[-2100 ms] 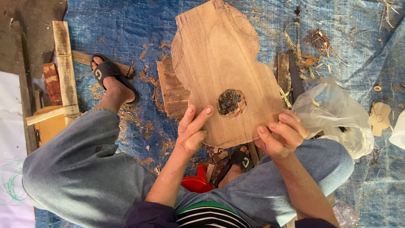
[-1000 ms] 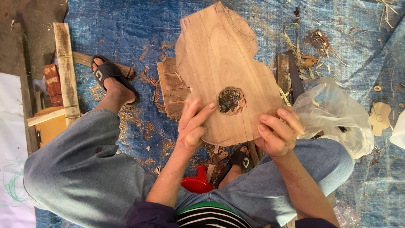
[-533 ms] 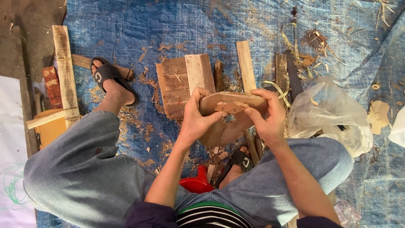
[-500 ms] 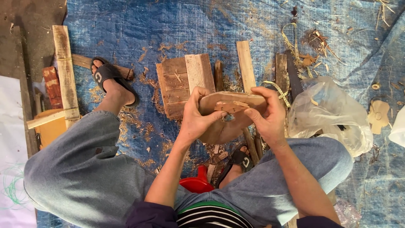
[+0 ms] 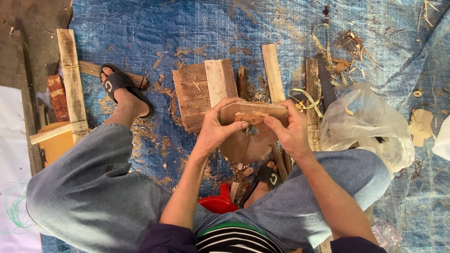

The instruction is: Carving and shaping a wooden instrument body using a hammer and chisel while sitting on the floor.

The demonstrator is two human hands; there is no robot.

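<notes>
Both hands, left hand (image 5: 216,129) and right hand (image 5: 291,131), grip the flat brown curved-outline wooden cutout (image 5: 253,133), now tipped edge-on where earlier its broad face showed, exposing the slatted wooden block (image 5: 201,93) at ten o'clock.

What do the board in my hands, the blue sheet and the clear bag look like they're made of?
Board: bare unfinished wood, brown with visible grain. Blue sheet: likely woven plastic tarp, showing a fine weave and creases. Bag: thin clear plastic film, crinkled and see-through.

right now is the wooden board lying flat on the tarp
No, both the left hand and right hand hold the wooden board up, tilted edge-on.
</notes>
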